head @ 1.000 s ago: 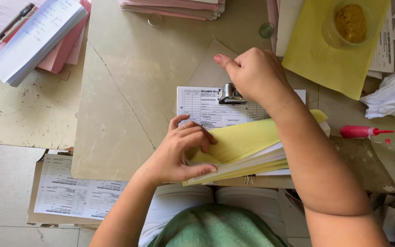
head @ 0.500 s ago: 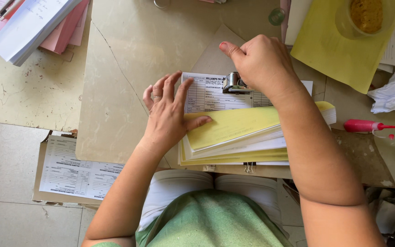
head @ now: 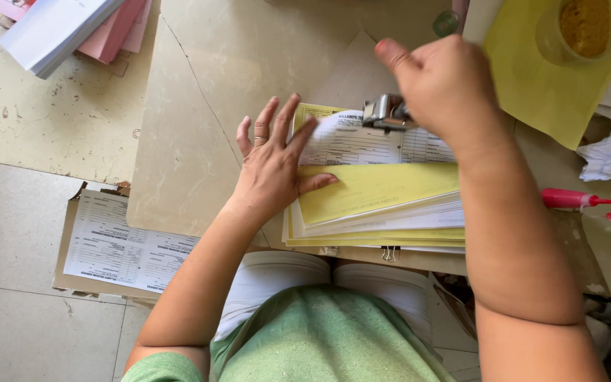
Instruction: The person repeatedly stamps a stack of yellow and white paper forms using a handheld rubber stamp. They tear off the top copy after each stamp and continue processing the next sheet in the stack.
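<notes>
Left hand [head: 271, 170] lies flat, fingers spread, pinning the stack of yellow and white printed paper forms [head: 380, 205] at its left edge. Right hand [head: 441, 85] is closed over a small metal stapler [head: 385, 112] at the stack's far edge, long side running left-right between both hands.

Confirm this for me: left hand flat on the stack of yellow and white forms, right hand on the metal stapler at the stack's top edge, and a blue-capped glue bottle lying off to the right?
Not quite. The head view shows the glue bottle is pink-red, not blue-capped. The rest holds: left hand lies flat on the stack of forms, right hand on the metal stapler at its top edge.
</notes>
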